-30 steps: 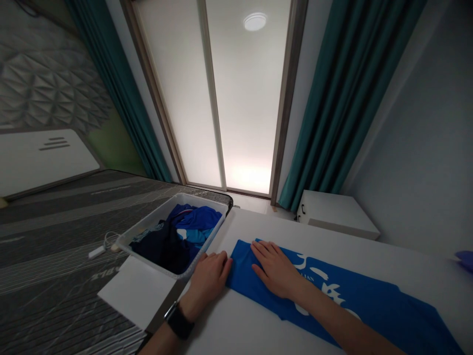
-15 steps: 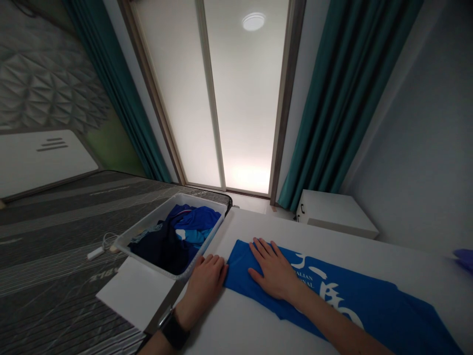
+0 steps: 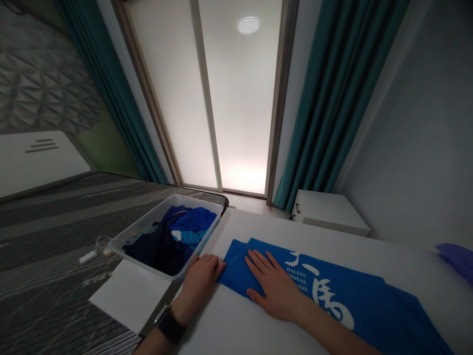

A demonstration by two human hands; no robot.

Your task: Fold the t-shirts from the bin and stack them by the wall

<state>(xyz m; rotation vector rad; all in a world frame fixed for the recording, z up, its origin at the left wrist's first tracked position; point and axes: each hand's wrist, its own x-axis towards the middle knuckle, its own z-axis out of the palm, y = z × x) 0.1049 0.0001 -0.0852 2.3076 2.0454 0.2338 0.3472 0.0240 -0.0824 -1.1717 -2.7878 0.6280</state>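
A blue T-shirt with white printing lies folded lengthwise on the white table. My right hand rests flat on it near its left end, fingers stretched out and partly covering the print. At the shirt's left corner is my left hand, its fingers curled and the thumb touching the cloth edge; the fingertips are hidden. By that left end the cloth shows a stepped edge, one layer set back from the other. A dark watch is on my left wrist.
Left of the table, a translucent bin holds dark and blue clothes on the grey-patterned bed. A white panel lies before it, a white plug with cable beside it. Something purple sits at the right; a white cabinet stands behind.
My right hand has slid slightly toward me on the shirt. A stepped fold edge now shows at the shirt's left end. My left hand stays at the corner; the view has shifted a little.
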